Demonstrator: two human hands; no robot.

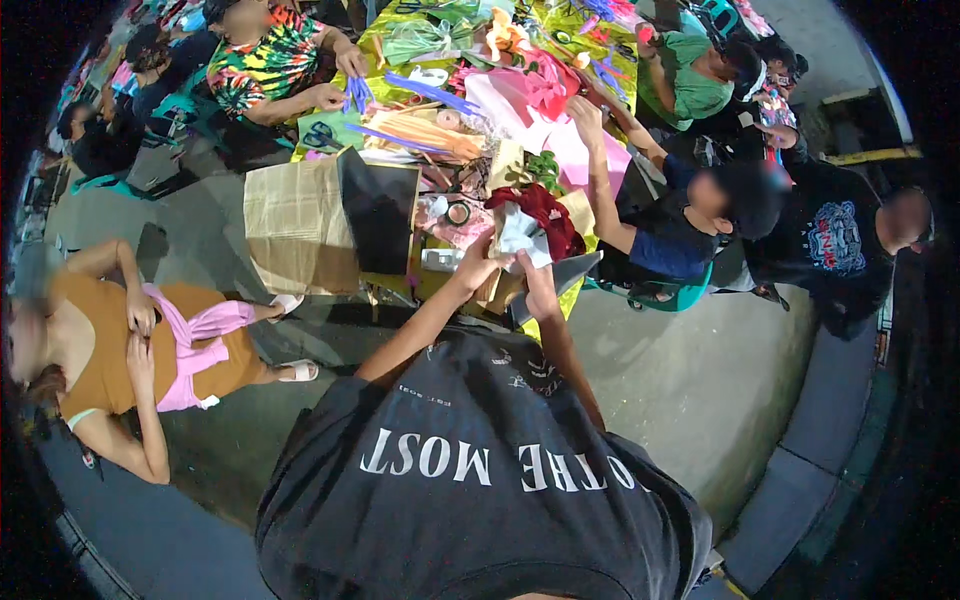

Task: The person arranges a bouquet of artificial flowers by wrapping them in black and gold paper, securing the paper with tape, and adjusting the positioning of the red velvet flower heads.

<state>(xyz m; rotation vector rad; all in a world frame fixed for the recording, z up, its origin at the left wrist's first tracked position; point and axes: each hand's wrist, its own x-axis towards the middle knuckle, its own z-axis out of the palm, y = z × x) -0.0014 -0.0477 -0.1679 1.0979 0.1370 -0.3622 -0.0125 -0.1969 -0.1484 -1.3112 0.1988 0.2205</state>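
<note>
At the near edge of the table, both my hands are closed on a small white crumpled wrap (521, 234), which looks like paper or tissue. My left hand (477, 264) grips its lower left side, and my right hand (540, 282) pinches the lower right corner. Just behind the wrap lies a dark red bunch of fabric or crepe petals (556, 220); whether it is joined to the wrap I cannot tell. A roll of tape (458, 213) rests left of the wrap, near a white box-like item (440, 260). Green leaves (543, 170) sit beyond the red bunch.
A brown paper sheet (298, 228) and a black sheet (380, 215) jut over the table's left edge. Scissors (322, 137), purple strips (430, 92) and pink sheets (510, 105) crowd the yellow-covered table. A person in dark blue (660, 235) reaches in from the right; others surround the table.
</note>
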